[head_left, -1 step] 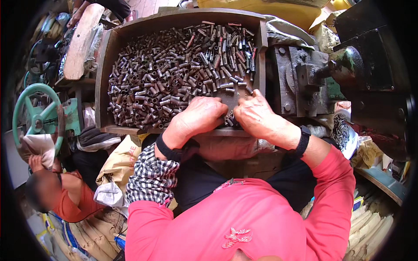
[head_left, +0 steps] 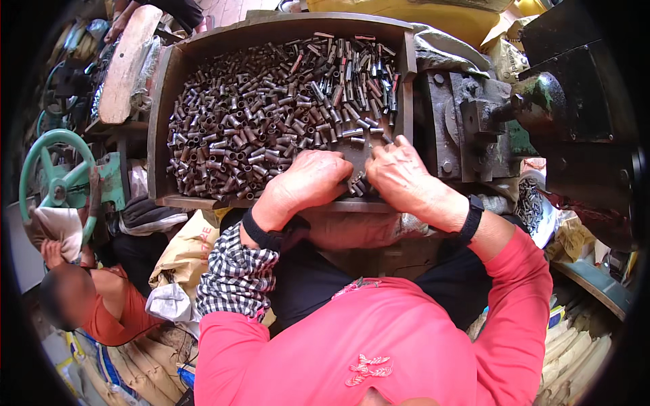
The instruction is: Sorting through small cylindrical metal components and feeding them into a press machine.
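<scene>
A wide metal tray (head_left: 161,125) lies before me, heaped with short dark metal tubes (head_left: 237,135), some flared at one end. Longer, shinier metal pieces (head_left: 349,71), a few with red marks, lie at its far right. My left hand (head_left: 315,177) is curled over the tray's near part, fingers closed and partly hidden behind the knuckles. Close to its right, my right hand (head_left: 401,174) is bent with thumb and fingers drawn together. Whatever either hand holds is out of sight. A few loose tubes (head_left: 359,185) show between the two hands.
To the right stands a dark machine (head_left: 467,128) with a bolted metal block. At left, a person in an orange top (head_left: 122,308) is beside a green handwheel (head_left: 57,183). A paper sack (head_left: 179,254) leans near my left elbow.
My right hand has shifted slightly and its fingers have changed angle, showing more of the tubes between the hands. The left hand is almost still.
</scene>
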The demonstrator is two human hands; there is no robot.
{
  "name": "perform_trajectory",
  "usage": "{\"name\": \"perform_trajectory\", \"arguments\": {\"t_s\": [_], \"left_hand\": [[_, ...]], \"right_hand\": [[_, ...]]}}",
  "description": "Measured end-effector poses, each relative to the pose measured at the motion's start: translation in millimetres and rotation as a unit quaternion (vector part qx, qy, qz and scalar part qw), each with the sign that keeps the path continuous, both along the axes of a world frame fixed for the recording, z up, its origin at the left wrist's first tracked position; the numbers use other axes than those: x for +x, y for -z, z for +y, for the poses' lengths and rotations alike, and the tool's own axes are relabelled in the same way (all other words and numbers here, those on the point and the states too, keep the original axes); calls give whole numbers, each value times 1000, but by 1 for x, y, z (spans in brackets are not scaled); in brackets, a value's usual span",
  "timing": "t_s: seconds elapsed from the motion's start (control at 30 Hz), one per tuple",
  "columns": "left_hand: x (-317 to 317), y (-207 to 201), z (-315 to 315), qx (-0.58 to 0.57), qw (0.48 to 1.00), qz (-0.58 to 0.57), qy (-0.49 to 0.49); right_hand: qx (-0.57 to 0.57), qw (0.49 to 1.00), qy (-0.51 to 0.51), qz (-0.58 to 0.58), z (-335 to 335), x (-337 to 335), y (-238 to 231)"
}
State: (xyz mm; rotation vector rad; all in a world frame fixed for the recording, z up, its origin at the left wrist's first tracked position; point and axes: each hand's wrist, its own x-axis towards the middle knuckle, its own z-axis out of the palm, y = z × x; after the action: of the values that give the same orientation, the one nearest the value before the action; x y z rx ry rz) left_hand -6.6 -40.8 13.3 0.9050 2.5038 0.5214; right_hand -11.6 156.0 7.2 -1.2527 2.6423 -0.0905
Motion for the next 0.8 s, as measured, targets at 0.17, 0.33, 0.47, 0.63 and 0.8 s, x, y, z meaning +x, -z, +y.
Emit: {"name": "perform_trajectory", "arguments": {"t_s": [0.17,0.33,0.47,0.63,0.8], "left_hand": [[1,0,-4,5,1000,6,-14],[8,-1,-8,26,998,35,-37],[7,0,-1,85,993,19,-75],[2,4,11,221,965,10,-141],[7,0,24,303,887,-234,-259]], "right_hand": [[-161,986,11,48,9,-21,3],[-288,955,74,-7,21,-14,-12],[-315,941,109,-62,32,3,-14],[-384,828,266,-309,33,15,-19],[-461,709,340,-413,35,16,-18]]}}
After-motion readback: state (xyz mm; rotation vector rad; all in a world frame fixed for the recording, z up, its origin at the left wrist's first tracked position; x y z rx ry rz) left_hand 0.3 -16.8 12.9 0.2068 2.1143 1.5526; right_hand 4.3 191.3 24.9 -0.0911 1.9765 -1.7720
